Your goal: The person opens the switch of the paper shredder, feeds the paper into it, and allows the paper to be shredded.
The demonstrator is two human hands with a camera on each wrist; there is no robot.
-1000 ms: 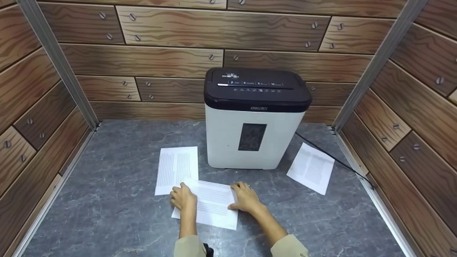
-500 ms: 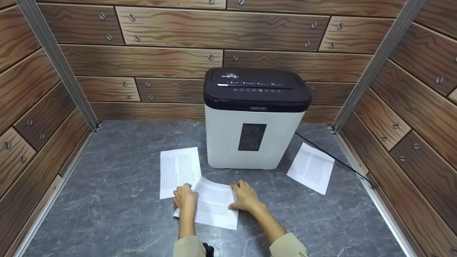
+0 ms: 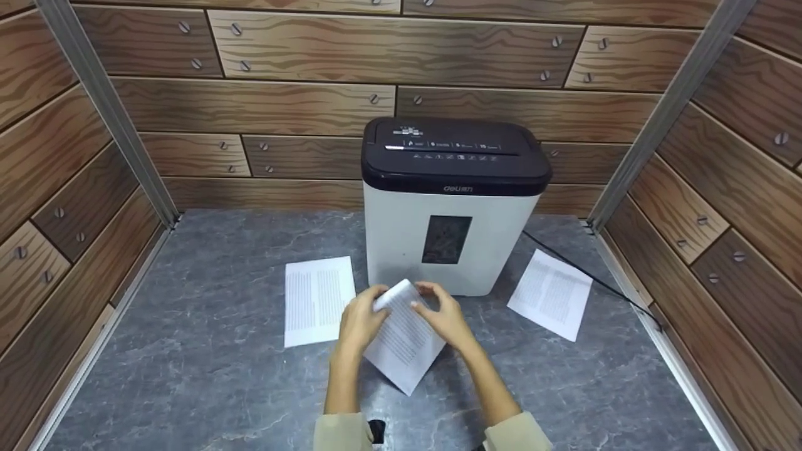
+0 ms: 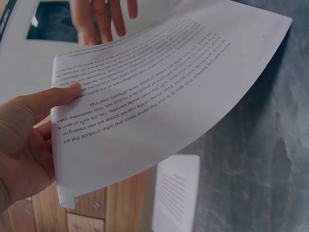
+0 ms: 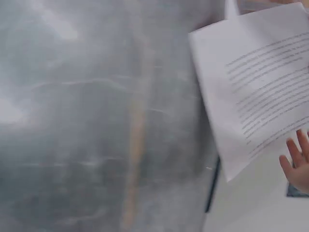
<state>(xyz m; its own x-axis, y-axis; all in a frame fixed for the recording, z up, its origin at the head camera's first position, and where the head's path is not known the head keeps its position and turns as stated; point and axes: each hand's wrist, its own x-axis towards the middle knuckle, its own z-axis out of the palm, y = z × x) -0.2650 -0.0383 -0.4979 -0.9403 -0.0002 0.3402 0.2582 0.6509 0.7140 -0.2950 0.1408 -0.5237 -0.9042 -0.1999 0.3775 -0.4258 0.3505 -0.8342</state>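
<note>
A printed sheet of paper (image 3: 406, 344) is lifted off the grey surface in front of the paper shredder (image 3: 398, 228), its top edge bent over. My left hand (image 3: 362, 321) pinches it near one edge, thumb on the printed face, as the left wrist view shows on the sheet (image 4: 145, 116). My right hand (image 3: 448, 319) is beside the sheet's upper right edge in the head view. Its fingers (image 4: 99, 21) are spread and fairly straight beyond the paper. In the right wrist view this hand (image 5: 300, 171) appears apart from the sheet.
A second printed sheet (image 3: 316, 300) lies left of the shredder, close to my left hand. Another sheet (image 3: 551, 294) lies at the right, near the black power cord (image 3: 583, 269). Wood-patterned walls (image 3: 301, 106) enclose the back and sides.
The sheet has come up from the surface, turned and moved toward the shredder, with my left hand holding it. My right hand has left its right edge and moved up. The left sheet had shifted slightly.
</note>
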